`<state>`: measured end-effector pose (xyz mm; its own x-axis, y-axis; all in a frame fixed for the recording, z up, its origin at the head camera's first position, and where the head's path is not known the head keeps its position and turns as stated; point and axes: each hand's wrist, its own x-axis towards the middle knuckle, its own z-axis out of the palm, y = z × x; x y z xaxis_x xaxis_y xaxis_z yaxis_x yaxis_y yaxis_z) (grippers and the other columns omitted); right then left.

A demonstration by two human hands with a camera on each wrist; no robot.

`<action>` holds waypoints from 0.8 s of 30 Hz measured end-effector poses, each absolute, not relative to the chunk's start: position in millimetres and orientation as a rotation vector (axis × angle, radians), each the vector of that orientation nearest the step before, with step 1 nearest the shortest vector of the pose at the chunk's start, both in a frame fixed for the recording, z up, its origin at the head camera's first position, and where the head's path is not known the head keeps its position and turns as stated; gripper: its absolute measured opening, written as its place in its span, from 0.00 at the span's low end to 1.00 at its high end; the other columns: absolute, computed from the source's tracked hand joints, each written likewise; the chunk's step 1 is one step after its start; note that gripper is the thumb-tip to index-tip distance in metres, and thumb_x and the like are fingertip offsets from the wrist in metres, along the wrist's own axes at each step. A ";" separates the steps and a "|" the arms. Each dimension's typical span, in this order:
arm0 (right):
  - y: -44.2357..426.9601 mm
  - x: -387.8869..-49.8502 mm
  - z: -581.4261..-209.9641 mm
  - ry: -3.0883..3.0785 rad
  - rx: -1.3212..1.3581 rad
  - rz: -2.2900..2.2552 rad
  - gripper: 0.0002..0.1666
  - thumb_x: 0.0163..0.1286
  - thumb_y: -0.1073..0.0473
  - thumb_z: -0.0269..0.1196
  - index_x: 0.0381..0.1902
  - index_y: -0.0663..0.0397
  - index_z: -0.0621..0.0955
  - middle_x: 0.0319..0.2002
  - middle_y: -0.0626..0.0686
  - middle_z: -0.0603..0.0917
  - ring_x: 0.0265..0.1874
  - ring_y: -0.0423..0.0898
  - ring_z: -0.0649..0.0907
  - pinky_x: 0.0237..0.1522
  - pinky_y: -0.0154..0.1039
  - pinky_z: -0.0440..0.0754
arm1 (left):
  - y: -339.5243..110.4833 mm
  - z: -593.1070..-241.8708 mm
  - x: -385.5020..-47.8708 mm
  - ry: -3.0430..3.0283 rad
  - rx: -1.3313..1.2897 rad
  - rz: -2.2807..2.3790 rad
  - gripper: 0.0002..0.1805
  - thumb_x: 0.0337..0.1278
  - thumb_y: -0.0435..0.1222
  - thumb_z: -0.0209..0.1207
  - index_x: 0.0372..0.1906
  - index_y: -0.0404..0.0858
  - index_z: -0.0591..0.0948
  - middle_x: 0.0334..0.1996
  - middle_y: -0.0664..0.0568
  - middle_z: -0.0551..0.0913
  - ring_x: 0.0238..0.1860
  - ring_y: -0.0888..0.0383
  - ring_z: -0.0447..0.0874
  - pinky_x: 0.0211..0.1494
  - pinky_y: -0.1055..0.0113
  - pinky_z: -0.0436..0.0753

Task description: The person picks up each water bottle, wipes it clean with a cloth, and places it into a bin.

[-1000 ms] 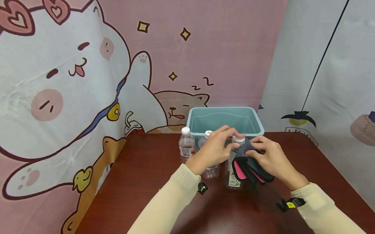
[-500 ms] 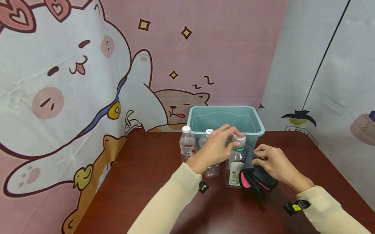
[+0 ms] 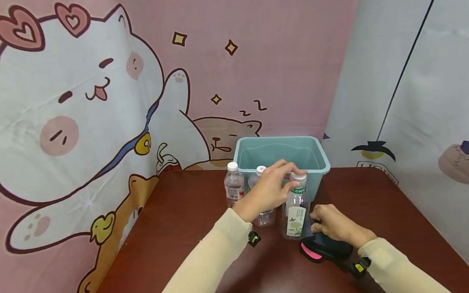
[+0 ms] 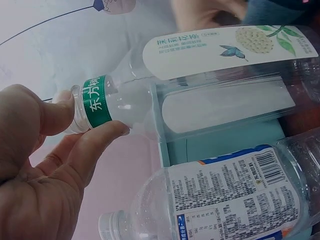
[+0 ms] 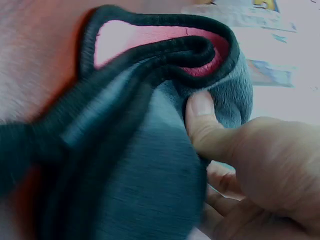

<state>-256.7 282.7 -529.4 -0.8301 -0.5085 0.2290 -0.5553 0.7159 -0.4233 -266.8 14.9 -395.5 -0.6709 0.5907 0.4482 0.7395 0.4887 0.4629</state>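
Left hand (image 3: 267, 187) pinches the upright jasmine-tea bottle (image 3: 296, 219) by its neck, before the teal bin (image 3: 322, 171); right hand (image 3: 334, 222) pinches pink-lined grey cloth (image 5: 150, 180) alongside. Cloth contact could tip the bottle if left fingers slacken.

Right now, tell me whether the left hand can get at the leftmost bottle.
Probably not as things stand: the left hand has its grip around the neck of the green-banded bottle. Freed, it likely could: the leftmost bottle stands close by with its cap uncovered.

the right wrist view partly blurs and crops the grey fabric item (image 5: 150, 175).
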 end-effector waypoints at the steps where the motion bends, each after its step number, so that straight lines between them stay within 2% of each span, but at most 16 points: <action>1: 281.6 -257.0 -531.9 -2.828 0.894 0.747 0.21 0.65 0.72 0.84 0.21 0.51 0.84 0.33 0.46 0.86 0.32 0.35 0.77 0.33 0.33 0.77 | 14.5 -395.9 -266.5 -2.506 -1.137 -0.949 0.15 0.84 0.38 0.69 0.68 0.49 0.88 0.60 0.52 0.87 0.55 0.61 0.88 0.51 0.81 0.82; 2: 280.7 -257.1 -533.5 -2.840 0.905 0.757 0.25 0.65 0.72 0.84 0.20 0.50 0.81 0.30 0.44 0.83 0.31 0.34 0.73 0.32 0.33 0.72 | 14.2 -396.5 -266.5 -2.507 -1.135 -0.950 0.15 0.84 0.38 0.69 0.68 0.49 0.88 0.60 0.53 0.87 0.55 0.61 0.88 0.51 0.81 0.82; 4: 280.0 -257.4 -534.8 -2.826 0.920 0.773 0.25 0.64 0.73 0.84 0.20 0.47 0.81 0.28 0.41 0.78 0.30 0.32 0.69 0.31 0.31 0.69 | 13.6 -397.0 -266.7 -2.505 -1.135 -0.953 0.15 0.85 0.38 0.69 0.68 0.49 0.88 0.61 0.53 0.87 0.55 0.61 0.88 0.50 0.81 0.82; 8: 279.8 -258.2 -532.2 -2.842 0.911 0.817 0.27 0.65 0.74 0.83 0.18 0.50 0.78 0.25 0.38 0.69 0.27 0.31 0.65 0.30 0.31 0.65 | 13.0 -397.7 -267.1 -2.507 -1.134 -0.960 0.15 0.85 0.38 0.69 0.68 0.49 0.88 0.61 0.52 0.87 0.53 0.62 0.86 0.48 0.80 0.80; 15: 281.2 -256.0 -530.2 -2.837 0.871 0.876 0.20 0.66 0.72 0.82 0.24 0.48 0.85 0.28 0.41 0.75 0.29 0.33 0.67 0.32 0.32 0.68 | 14.1 -397.3 -266.7 -2.515 -1.123 -0.976 0.16 0.84 0.38 0.69 0.68 0.49 0.88 0.62 0.52 0.87 0.52 0.62 0.85 0.48 0.81 0.81; 19: 282.6 -253.8 -529.2 -2.834 0.822 0.902 0.21 0.67 0.71 0.83 0.23 0.49 0.83 0.29 0.41 0.74 0.29 0.32 0.67 0.32 0.32 0.67 | 15.1 -397.2 -266.1 -2.519 -1.116 -0.966 0.16 0.84 0.38 0.69 0.68 0.50 0.88 0.62 0.52 0.87 0.53 0.62 0.86 0.50 0.81 0.82; 23: 284.7 -252.2 -524.7 -2.806 0.785 0.931 0.16 0.68 0.70 0.83 0.28 0.49 0.88 0.28 0.42 0.71 0.28 0.32 0.68 0.31 0.32 0.67 | 15.3 -396.3 -265.6 -2.512 -1.121 -0.965 0.15 0.84 0.38 0.69 0.67 0.49 0.88 0.61 0.52 0.87 0.55 0.61 0.88 0.52 0.81 0.83; 24: 285.4 -251.8 -522.9 -2.791 0.778 0.941 0.12 0.68 0.70 0.83 0.32 0.49 0.91 0.29 0.42 0.73 0.29 0.33 0.69 0.32 0.32 0.67 | 15.3 -396.0 -265.7 -2.508 -1.124 -0.970 0.15 0.84 0.38 0.69 0.67 0.49 0.88 0.61 0.52 0.87 0.55 0.61 0.88 0.52 0.81 0.84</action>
